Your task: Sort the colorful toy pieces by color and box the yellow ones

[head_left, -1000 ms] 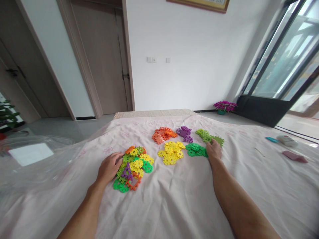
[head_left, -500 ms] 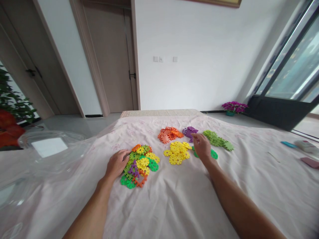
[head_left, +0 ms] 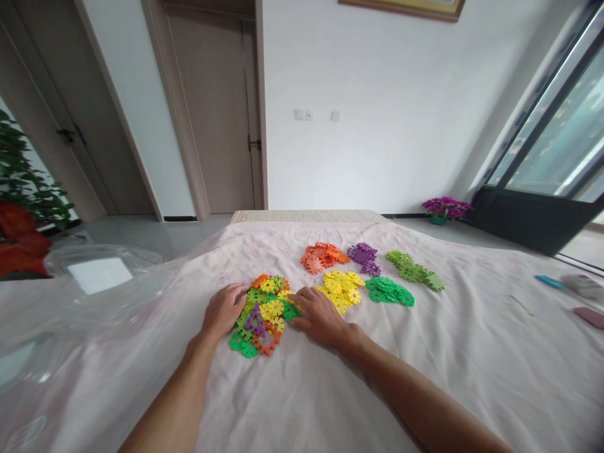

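Observation:
A mixed pile of plastic interlocking pieces [head_left: 255, 321] in green, yellow, orange and purple lies on the cloth. At its left edge rests my left hand [head_left: 224, 312], fingers loosely stretched and holding nothing I can see. From the other side my right hand [head_left: 321, 317] reaches over with thumb and fingers apart, its fingertips at the pile's yellow and green discs. Behind that hand, and partly covered by it, is a group of yellow discs [head_left: 342, 286]. Single-colour groups lie around it: orange pieces [head_left: 321, 257], purple pieces [head_left: 363, 253], light green pieces [head_left: 415, 270] and green discs [head_left: 389, 291].
A pale cloth [head_left: 302, 396] with wrinkles covers the table. On the left stand clear plastic containers [head_left: 141, 277]. A blue object [head_left: 550, 282], a whitish pack [head_left: 584, 286] and a pinkish flat object [head_left: 589, 316] lie at the far right.
My right hand has moved left and nearer, from beside the purple and green groups to the mixed pile. The green discs now show fully. My left hand stays by the pile.

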`<state>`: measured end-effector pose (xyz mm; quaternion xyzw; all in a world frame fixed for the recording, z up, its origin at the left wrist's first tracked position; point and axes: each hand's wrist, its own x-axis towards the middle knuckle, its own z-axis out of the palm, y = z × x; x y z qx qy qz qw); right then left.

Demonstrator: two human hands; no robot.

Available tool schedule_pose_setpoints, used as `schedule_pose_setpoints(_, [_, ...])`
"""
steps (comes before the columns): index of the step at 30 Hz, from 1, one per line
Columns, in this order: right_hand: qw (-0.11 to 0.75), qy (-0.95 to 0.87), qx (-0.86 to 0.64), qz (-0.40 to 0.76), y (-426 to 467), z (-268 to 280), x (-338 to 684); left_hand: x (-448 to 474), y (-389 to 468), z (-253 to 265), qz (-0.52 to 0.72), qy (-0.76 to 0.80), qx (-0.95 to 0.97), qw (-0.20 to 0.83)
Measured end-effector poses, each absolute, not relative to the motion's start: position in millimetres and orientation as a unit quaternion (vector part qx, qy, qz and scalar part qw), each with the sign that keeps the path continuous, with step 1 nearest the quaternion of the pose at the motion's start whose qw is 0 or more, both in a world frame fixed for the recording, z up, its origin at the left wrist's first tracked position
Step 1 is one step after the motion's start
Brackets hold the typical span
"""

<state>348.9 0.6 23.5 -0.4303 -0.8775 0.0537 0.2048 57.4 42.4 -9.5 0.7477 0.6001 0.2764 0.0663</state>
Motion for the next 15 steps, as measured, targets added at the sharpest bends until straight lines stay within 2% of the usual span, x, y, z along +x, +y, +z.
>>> schedule_pose_setpoints(6, [0.176,-0.900,-0.398,0.040,-6.1,27.7,342.9,57.5,43.0,-10.5,0.279,0.600,0.747,0.063])
schedule_pose_setpoints(15, [0.203,-0.901,-0.383,0.008,-7.4,24.5,346.5,55.1,45.6,-14.4,0.280,0.600,0.747,0.064])
